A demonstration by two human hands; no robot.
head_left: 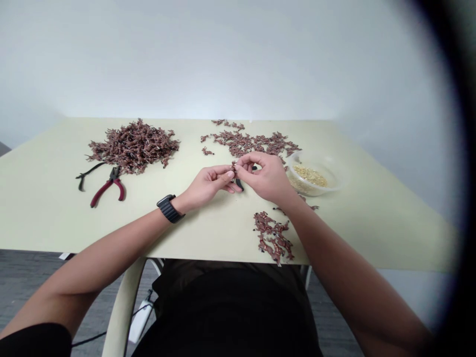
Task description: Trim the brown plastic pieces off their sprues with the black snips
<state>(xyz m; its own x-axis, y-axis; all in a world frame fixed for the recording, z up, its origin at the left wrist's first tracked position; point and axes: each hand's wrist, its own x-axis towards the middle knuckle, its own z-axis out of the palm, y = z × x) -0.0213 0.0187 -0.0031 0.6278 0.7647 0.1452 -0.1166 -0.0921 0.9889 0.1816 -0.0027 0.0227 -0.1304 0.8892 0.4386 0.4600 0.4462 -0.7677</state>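
Observation:
My left hand, with a dark watch at the wrist, pinches a small brown animal-shaped figure between thumb and fingers. My right hand comes in from the right, its thumb and forefinger pinched together at the figure's upper part. Anything tiny between those right fingertips is too small to make out. A dark curved tool handle shows just under the hands, apparently on the table; the rest of it is hidden. Behind my right hand lies a loose spread of similar brown figures.
A heaped pile of brown figures sits at the back left. Red-handled pliers and a black-handled tool lie before it. A clear bowl of small gold pieces stands right, and more figures lie near the table's front edge.

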